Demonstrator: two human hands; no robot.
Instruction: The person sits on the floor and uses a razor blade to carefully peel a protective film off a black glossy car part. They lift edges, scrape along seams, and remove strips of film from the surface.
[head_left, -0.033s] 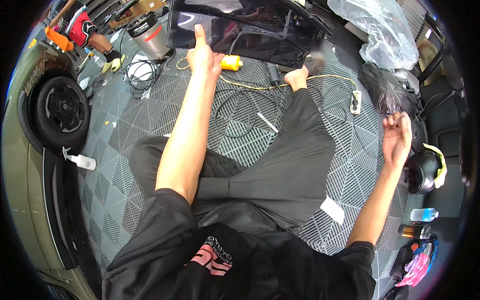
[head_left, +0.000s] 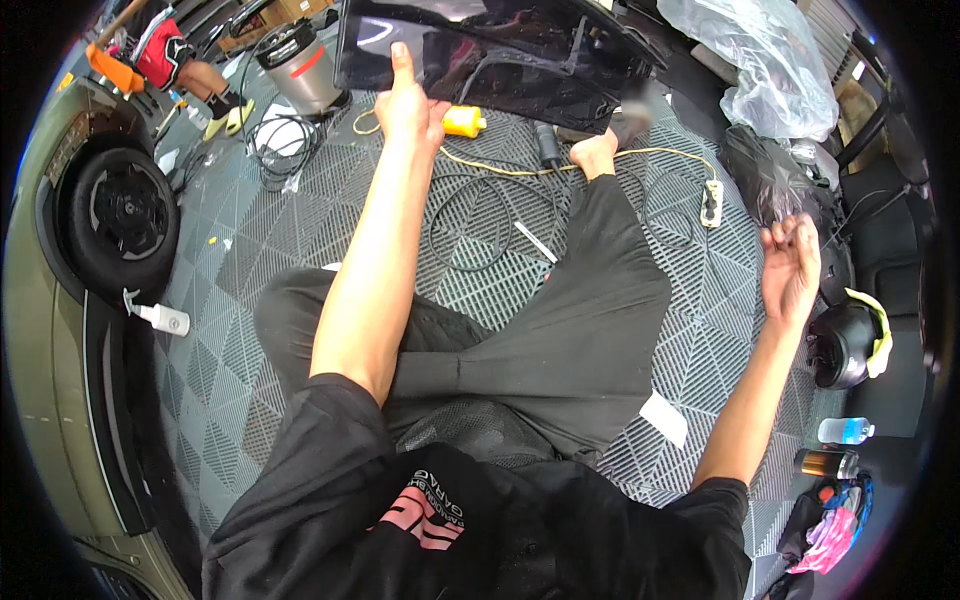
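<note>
My left hand (head_left: 405, 115) grips the lower left edge of a large glossy black panel (head_left: 480, 65), its thumb lying on the shiny face. The panel is cut off by the top of the view, and bright reflections run across it. To the right, my right hand (head_left: 790, 268) is raised with its fingers loosely bent and nothing visible in them. A black plastic bag (head_left: 765, 180) lies just beyond that hand. My bare foot (head_left: 596, 152) is under the panel's lower right corner.
A yellow bottle (head_left: 463, 121), a power strip (head_left: 711, 203) and looping cables lie on the tiled floor. At left stand a green car body with a wheel (head_left: 125, 215) and a white spray bottle (head_left: 160, 318). A helmet-like black object (head_left: 840, 345) and water bottle (head_left: 846, 430) are at right.
My right hand has shifted slightly up and its fingers have drawn a little closer together. My left hand and the panel stay nearly still.
</note>
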